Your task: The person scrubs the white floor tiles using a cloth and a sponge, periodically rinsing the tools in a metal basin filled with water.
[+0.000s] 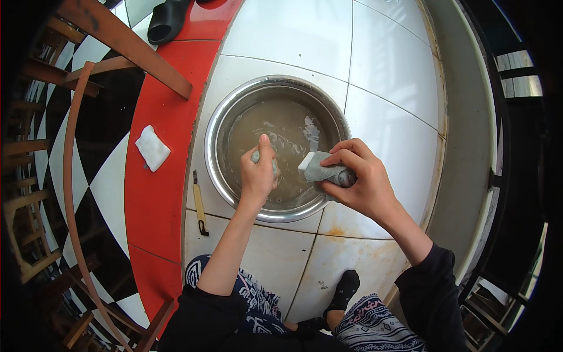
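A steel basin (218, 176) of murky, greyish-brown water stands on the white tiles in front of me. Over its left half, my left hand (258, 170) is closed with the thumb up. Bits of a grey-green cloth (275, 168) show around its fingers. My right hand (360, 179), above the basin's right rim, pinches another grey-green piece of cloth (321, 170). That cloth is folded around a white block (304, 162), whose flat end sticks out toward the left hand. The block's full shape is hidden by cloth and fingers.
Left of the basin lies a yellow utility knife (200, 205). A white, pillow-shaped piece (153, 148) rests on the red tile ledge (153, 217). Brown metal frame bars (135, 50) rise at the left, with a black clog (168, 22) beyond. A low grey wall (463, 117) runs along the right.
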A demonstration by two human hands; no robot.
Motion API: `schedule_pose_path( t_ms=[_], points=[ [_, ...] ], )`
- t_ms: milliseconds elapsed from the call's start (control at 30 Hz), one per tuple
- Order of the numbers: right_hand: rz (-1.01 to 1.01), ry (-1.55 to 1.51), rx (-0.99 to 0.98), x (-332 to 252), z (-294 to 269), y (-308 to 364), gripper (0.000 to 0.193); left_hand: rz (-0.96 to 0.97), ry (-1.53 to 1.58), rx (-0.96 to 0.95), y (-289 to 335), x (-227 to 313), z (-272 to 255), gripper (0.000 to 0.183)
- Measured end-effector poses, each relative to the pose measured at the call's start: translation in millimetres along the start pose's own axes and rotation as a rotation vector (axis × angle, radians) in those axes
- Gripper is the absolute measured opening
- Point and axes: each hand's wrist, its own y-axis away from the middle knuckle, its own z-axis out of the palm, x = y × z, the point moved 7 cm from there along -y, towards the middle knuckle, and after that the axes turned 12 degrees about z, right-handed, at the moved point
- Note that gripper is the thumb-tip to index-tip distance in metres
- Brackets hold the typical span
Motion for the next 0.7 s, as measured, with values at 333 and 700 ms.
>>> schedule_pose_path(
  t_ms=[333, 700],
  points=[
    [0.002, -0.001, -0.003, 2, 1, -1, 0.029, 0.057, 0.1, 0.055, 1, 8, -6, 0.046],
    [-0.012, -0.018, 0.005, 5, 0, -1, 0.03, 0.012, 0.197, 0.093, 1, 3, -6, 0.046]
  ],
)
